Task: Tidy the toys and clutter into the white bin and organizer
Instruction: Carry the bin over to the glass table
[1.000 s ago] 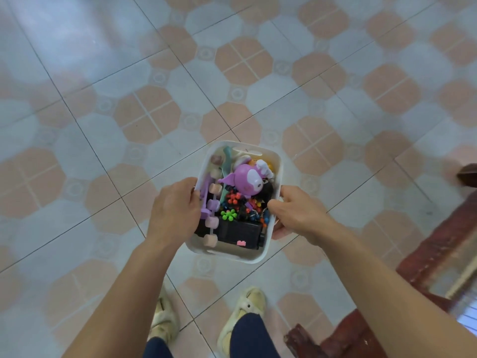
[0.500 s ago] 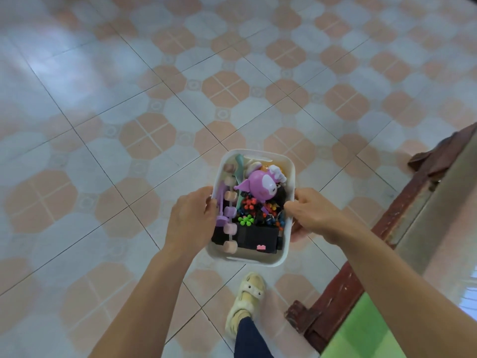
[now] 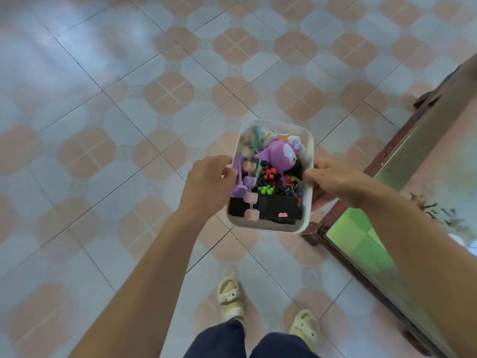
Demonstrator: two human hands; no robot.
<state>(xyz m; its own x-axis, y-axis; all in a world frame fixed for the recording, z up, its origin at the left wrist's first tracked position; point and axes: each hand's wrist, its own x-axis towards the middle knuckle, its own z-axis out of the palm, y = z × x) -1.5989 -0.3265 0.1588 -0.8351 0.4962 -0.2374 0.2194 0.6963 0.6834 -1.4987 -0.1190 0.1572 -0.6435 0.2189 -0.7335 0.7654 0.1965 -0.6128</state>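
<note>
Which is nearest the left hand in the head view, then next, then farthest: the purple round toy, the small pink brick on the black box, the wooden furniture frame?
From the left hand:
1. Purple round toy, upper middle of the white bin.
2. Small pink brick, bin's near end; a close second.
3. Wooden furniture frame, far right, beyond the bin.

No text, label, brand, number or sign can be read anywhere; none is seen on the bin or the toys inside it.
</note>
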